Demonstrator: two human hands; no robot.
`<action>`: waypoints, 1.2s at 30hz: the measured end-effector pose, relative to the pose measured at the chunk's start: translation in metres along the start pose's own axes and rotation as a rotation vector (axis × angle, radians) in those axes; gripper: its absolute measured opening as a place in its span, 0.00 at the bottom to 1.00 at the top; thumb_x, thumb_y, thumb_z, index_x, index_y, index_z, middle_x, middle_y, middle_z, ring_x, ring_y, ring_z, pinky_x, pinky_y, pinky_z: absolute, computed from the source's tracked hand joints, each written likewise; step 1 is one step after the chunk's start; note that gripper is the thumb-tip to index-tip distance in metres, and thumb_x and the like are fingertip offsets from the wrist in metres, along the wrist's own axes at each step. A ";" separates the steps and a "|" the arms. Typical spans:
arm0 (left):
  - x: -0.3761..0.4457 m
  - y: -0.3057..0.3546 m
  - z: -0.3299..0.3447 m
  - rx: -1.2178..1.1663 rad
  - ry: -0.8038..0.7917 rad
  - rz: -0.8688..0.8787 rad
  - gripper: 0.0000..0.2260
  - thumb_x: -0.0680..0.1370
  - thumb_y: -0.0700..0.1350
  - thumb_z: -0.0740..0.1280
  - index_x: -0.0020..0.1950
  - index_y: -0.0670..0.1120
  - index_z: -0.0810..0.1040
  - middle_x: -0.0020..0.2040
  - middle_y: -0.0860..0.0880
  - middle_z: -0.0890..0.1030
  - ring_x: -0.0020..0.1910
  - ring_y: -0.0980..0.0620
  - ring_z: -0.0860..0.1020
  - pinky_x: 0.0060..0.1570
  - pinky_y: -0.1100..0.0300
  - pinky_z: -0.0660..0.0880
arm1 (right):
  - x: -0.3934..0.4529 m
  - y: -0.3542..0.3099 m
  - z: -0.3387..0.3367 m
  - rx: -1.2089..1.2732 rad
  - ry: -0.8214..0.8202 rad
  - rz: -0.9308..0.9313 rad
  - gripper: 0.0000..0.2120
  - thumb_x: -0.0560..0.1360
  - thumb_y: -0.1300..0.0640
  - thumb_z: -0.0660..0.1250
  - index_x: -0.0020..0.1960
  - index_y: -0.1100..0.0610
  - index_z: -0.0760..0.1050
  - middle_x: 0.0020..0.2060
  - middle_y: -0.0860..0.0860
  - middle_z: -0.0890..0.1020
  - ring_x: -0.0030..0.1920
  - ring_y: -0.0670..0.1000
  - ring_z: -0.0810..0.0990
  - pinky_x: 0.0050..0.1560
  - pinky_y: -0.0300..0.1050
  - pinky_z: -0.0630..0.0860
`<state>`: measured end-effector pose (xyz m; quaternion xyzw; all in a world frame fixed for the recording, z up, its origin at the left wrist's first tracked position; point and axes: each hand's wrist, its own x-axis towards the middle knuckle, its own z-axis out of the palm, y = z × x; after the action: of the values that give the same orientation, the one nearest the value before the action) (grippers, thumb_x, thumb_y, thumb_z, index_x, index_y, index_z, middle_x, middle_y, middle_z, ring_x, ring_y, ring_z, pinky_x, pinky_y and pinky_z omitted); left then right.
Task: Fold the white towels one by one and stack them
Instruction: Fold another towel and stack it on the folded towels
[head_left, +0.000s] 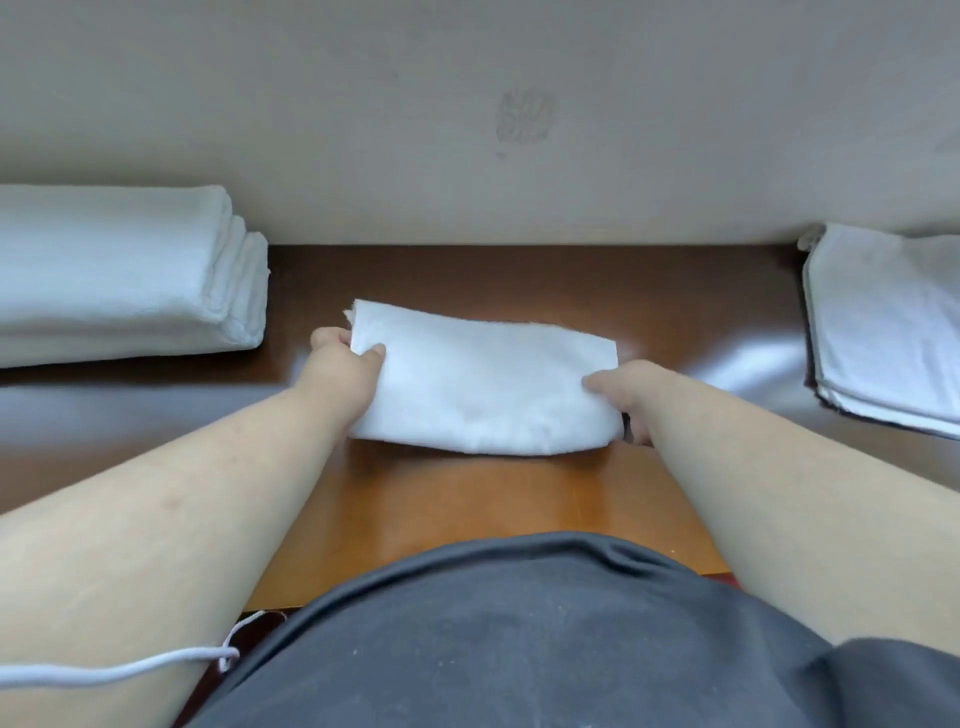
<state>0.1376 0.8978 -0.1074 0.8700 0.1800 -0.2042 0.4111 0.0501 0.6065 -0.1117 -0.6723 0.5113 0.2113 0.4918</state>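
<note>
Brown worktop (467, 499) carried my folded towel (483, 384); both hands' fingers (376, 352) pinched its ends. Fold looked finished; next, probably lift it onto the stack (119, 275) at left.

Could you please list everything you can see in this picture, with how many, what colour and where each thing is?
folded towel: one, white, middle of the table, held at both ends
stack of folded towels: one stack, white, far left of the table, against the wall
pile of flat towels: one pile, white, far right, partly out of frame
table: one, brown wood, glossy, under everything
wall: one, beige, behind the table, with a faint smudge
cord: one, white, bottom left
shirt: one, dark grey, bottom centre
left hand: grips the towel's left end
right hand: grips the towel's right end
</note>
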 end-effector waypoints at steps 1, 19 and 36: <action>-0.007 0.001 -0.006 0.004 0.002 0.015 0.18 0.80 0.51 0.64 0.65 0.47 0.64 0.48 0.48 0.75 0.41 0.50 0.73 0.47 0.56 0.66 | -0.009 0.005 0.001 -0.010 -0.028 0.042 0.06 0.78 0.56 0.69 0.52 0.58 0.77 0.36 0.51 0.84 0.33 0.51 0.83 0.27 0.40 0.76; -0.102 0.126 -0.179 -0.084 0.160 0.473 0.09 0.79 0.51 0.62 0.55 0.66 0.69 0.50 0.61 0.71 0.44 0.57 0.73 0.35 0.59 0.68 | -0.110 -0.002 0.013 0.529 -0.709 -0.035 0.18 0.73 0.65 0.62 0.56 0.52 0.84 0.44 0.51 0.84 0.35 0.51 0.82 0.32 0.43 0.76; -0.120 0.079 -0.294 -0.403 0.256 0.393 0.14 0.78 0.42 0.63 0.49 0.61 0.82 0.54 0.50 0.82 0.39 0.53 0.78 0.42 0.56 0.79 | -0.199 -0.128 0.012 0.678 -0.625 -0.589 0.32 0.76 0.70 0.58 0.78 0.51 0.60 0.61 0.54 0.76 0.50 0.55 0.84 0.41 0.53 0.82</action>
<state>0.1345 1.0650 0.1742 0.8077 0.0957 0.0302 0.5811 0.0898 0.7112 0.0964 -0.4959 0.1704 0.0779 0.8479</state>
